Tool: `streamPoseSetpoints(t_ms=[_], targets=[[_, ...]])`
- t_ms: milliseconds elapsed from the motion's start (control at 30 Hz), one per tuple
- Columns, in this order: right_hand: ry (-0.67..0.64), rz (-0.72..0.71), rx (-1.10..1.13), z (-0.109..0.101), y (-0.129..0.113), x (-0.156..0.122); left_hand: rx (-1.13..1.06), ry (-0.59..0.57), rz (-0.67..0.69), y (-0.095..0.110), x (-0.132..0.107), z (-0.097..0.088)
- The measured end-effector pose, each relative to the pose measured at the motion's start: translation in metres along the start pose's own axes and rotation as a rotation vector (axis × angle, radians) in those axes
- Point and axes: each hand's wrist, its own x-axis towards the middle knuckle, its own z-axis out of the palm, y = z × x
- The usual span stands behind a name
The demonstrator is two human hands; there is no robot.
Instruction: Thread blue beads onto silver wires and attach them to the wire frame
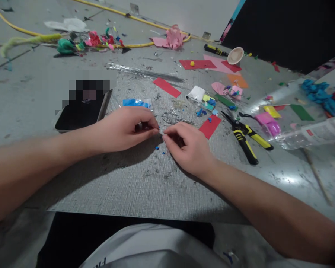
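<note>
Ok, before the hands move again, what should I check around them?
1. Both hands in view: left hand and right hand, fingertips pinched and nearly meeting: ok.
2. What they pinch: too small to see, cannot tell.
3. Wire loop just beyond the fingertips, untouched: ok.
4. Blue scraps loose beneath the fingertips, may scatter: not ok.
5. Cutters lying apart on the right hand's side: ok.
6. Phone close to the left wrist, touching or not: cannot tell.

Left hand, right hand, fingertips pinched close together, pliers nearby
</note>
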Motion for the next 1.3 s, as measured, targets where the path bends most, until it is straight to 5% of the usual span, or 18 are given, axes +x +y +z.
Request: streamPoseSetpoints(t_ms=[400, 667, 833, 1000, 1300], targets=[[-0.135, 0.057, -0.113, 0.000, 0.004, 0.002, 0.057, -0.052, 0.123, -0.007, 0.003, 0.005], [-0.084, 0.133, -0.209, -0.006, 0.018, 0.004, 0.056, -0.031, 0.145, -0.007, 0.006, 0.013], [-0.039, 0.048, -0.110, -0.010, 0.021, 0.009, -0.010, 0.043, 0.065, -0.001, 0.007, 0.010], [0.047, -0.151, -0.019, -0.005, 0.009, 0.009, -0.311, 0.017, -0.080, 0.008, 0.007, 0.012], [0.135, -0.111, -0.008, -0.004, 0.005, 0.005, -0.480, 0.027, -0.211, 0.015, 0.003, 0.011]])
